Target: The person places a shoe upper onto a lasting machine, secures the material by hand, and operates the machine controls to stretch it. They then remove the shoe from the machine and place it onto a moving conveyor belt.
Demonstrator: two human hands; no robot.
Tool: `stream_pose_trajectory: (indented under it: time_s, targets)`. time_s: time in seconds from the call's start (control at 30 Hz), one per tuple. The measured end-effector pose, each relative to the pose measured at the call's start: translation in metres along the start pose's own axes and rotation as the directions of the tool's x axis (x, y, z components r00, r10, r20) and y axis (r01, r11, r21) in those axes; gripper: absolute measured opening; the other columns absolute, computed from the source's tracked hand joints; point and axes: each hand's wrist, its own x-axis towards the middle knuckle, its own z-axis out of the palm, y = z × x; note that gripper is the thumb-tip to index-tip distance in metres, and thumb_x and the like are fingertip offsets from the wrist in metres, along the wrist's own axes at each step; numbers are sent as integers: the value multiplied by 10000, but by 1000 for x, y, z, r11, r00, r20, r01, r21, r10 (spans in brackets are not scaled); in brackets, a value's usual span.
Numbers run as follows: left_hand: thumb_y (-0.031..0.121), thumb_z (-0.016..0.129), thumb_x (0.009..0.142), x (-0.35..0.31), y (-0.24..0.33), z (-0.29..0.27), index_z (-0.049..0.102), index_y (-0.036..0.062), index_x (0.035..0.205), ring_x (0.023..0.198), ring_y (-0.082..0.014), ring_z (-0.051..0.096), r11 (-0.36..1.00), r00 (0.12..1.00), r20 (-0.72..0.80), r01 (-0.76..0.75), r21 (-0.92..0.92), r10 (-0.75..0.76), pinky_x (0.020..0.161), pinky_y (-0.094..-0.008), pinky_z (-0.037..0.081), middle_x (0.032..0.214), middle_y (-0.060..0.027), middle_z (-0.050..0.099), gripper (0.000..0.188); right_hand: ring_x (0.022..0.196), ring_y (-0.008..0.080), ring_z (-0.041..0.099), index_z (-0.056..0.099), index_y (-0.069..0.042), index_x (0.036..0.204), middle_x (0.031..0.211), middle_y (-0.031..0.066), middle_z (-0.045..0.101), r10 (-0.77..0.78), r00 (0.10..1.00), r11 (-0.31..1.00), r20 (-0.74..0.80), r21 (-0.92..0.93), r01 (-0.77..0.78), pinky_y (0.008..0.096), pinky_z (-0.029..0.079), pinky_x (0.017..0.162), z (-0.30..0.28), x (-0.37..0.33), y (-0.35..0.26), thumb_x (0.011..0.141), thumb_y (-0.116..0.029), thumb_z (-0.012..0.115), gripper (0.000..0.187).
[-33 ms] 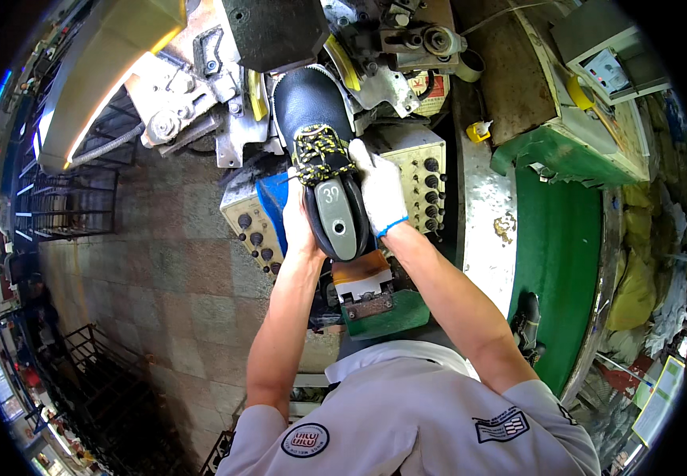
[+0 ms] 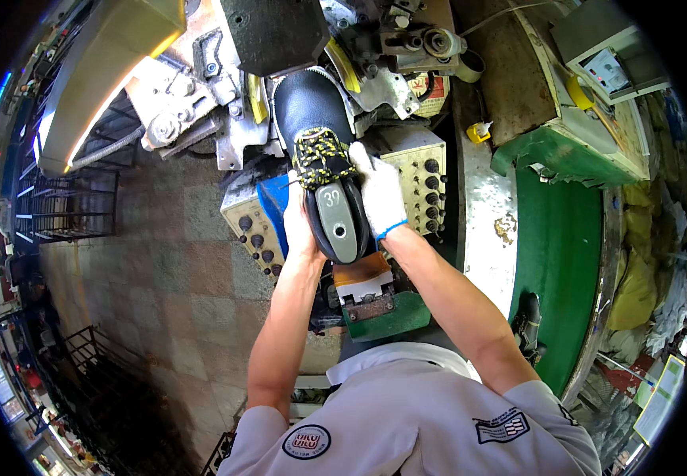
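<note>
A black leather shoe (image 2: 309, 101) with yellow-and-black laces (image 2: 325, 157) sits on a grey shoe last (image 2: 338, 213). Its toe points away from me, in between the metal jaws of a machine (image 2: 236, 107). My left hand (image 2: 300, 226), bare, is wrapped along the left side of the heel. On the opposite side, my right hand (image 2: 380, 194) wears a white glove with a blue cuff edge and grips the shoe's collar. Both palms press the shoe from the sides, and some fingers are hidden beneath it. A dark plate (image 2: 272, 32) hangs just above the toe.
Control boxes with black knobs (image 2: 430, 182) flank the shoe below the jaws. Nearer me is a brown pad on a metal bracket (image 2: 365, 284). A yellowish machine arm (image 2: 113, 71) stands at the far left, a green-sided bench (image 2: 569, 151) at the right. Dark racks (image 2: 66, 190) line the left.
The heel end of the shoe has shifted very slightly toward me, with both hands still holding it. Otherwise the scene looks the same.
</note>
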Motion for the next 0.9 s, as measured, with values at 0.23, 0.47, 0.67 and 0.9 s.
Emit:
stream_pose_trajectory:
  time_s: [0.23,0.47,0.67,0.9]
  targets:
    - [468,308,1104,14,-12,-19,528,33,1413,1176,-262,632,999,1000,-22,-11,36,12,1051,-401,499,1332,-132,633,577,844,90,570,736,17,1095,942,27,715,-21,1000,989,22,148,18,287,493,775,3,3,22,1044,-457,558,508]
    - [436,264,1114,24,-10,-33,546,27,1363,1108,-230,671,995,996,69,-55,78,50,1002,-370,535,1259,-135,669,555,757,88,501,701,8,910,815,2,648,-130,991,991,-25,18,130,304,456,690,3,11,35,1044,-415,565,465]
    - [467,257,1113,18,-13,-29,563,12,1359,1107,-214,661,999,998,59,-28,41,26,1012,-369,525,1246,-111,676,600,810,101,528,686,37,978,852,35,664,-130,991,989,9,69,129,310,470,735,-2,11,35,1048,-427,549,489]
    - [483,554,1015,0,-12,-96,592,22,1346,1077,-218,656,574,954,-222,67,816,203,945,-375,521,1224,-179,681,568,897,146,664,684,-1,1158,1054,134,718,27,999,998,-23,64,-26,307,547,790,-48,1,42,1048,-442,538,477]
